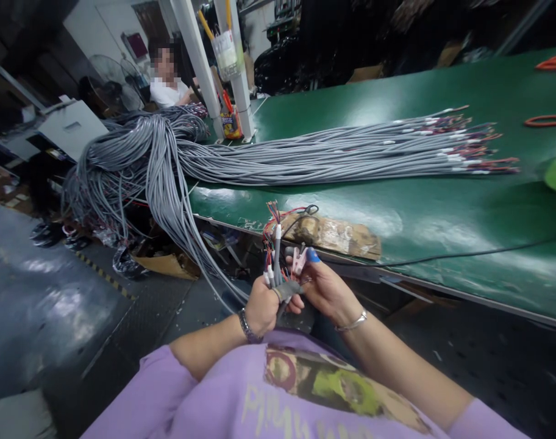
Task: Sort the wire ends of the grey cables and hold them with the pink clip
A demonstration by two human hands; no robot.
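Observation:
My left hand [263,306] is closed in a fist around a few grey cables [277,249] whose stripped ends point upward, with thin coloured wires fanning out at the top. My right hand [324,288] is pinched close beside it, fingers touching the cable ends; one fingertip wears a blue cover. Both hands sit just in front of the edge of the green table [397,213]. A long bundle of grey cables [342,152] lies across the table, its ends with coloured wires at the right.
The bundle drapes off the table's left end in a big heap [136,164] toward the floor. A brown taped block [337,235] sits at the table edge. White posts [200,61] stand behind. A person in white [168,88] sits far back. Orange loops [547,121] lie far right.

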